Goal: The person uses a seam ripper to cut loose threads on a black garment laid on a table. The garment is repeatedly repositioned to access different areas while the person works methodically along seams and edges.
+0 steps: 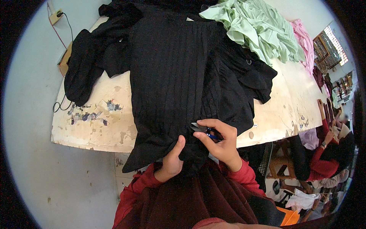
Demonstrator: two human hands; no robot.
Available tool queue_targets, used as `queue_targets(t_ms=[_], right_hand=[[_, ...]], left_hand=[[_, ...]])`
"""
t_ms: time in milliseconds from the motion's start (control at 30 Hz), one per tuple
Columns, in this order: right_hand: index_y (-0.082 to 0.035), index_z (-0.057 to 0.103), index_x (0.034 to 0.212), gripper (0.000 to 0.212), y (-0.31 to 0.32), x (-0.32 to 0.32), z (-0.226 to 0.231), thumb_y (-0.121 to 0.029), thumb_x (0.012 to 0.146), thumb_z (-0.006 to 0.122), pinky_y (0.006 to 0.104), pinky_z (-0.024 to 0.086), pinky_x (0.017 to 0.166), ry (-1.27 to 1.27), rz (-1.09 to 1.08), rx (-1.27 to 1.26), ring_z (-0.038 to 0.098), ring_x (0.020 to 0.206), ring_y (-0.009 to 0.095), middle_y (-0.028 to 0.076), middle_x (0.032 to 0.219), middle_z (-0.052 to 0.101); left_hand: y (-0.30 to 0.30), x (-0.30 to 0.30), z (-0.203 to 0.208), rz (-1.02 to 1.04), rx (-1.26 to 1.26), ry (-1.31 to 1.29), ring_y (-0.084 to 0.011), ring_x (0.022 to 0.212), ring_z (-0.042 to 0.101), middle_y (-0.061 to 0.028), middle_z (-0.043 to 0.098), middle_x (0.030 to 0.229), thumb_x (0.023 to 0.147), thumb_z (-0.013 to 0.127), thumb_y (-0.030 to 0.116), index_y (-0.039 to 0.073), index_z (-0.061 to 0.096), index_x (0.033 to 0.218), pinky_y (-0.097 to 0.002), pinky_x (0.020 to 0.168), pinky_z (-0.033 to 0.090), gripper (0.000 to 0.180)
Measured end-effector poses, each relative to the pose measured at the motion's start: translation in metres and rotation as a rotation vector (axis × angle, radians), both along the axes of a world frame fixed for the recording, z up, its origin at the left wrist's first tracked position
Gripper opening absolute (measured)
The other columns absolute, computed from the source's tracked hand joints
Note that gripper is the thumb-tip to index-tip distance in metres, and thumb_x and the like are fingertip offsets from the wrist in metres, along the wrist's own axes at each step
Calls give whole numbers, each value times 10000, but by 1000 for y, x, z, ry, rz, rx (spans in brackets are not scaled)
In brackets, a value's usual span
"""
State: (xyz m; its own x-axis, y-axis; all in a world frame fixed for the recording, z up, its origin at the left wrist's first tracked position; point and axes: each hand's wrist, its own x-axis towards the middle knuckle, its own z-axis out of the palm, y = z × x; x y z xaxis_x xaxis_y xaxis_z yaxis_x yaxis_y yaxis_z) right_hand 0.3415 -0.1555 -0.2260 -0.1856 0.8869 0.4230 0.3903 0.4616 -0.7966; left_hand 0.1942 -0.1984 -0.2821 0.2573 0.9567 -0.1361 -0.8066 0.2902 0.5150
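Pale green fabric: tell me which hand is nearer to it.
Right. The right hand, holding a blue-handled tool, is below the pale green fabric in the picture; the left hand, at the black garment, is lower and farther left.

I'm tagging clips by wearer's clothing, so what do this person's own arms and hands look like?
The left hand and right hand are bare, with no gloves, rings or watch showing. The left sleeve and right sleeve are red and reach about to the wrists. I can make out no markings on them.
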Motion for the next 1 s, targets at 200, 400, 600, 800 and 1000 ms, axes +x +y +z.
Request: queue_targets(t_ms=[200,400,600,800,1000], right_hand=[[-60,695,935,225,3,-3,2,-162,745,758,288,504,558,-91,-10,180,679,642,232,108,825,703],[-60,696,931,218,4,-1,2,-157,745,757,290,505,558,-116,8,198,678,640,239,102,811,702],[-15,671,941,194,7,6,-1,-106,780,730,256,511,690,151,-52,-22,666,747,141,94,890,699],[-41,661,839,99,1,-1,-5,-80,790,737,169,287,527,513,134,-289,408,606,-10,-58,753,566],[-40,676,801,118,1,-10,-9,-146,824,725,164,257,486,368,-19,-425,384,564,-29,-72,711,590]], left_hand=[[-1,3,-3,13,33,41,-196,1139,538,-96,525,1272,995,439,258,14,447,1308,-347,985,432,397],[0,2,-1,-10,46,38,-195,1142,536,-100,524,1273,993,445,256,6,442,1312,-346,982,434,405],[1,5,-3,-10,30,148,-226,1180,513,-113,510,1296,999,399,294,24,418,1333,-383,1012,409,429],[2,7,-19,57,220,646,-239,1208,486,-124,496,1318,997,428,281,10,445,1320,-371,1040,369,422],[-1,5,-4,139,351,1145,-218,1201,486,-120,506,1303,984,463,203,-20,478,1282,-353,1032,364,372]])
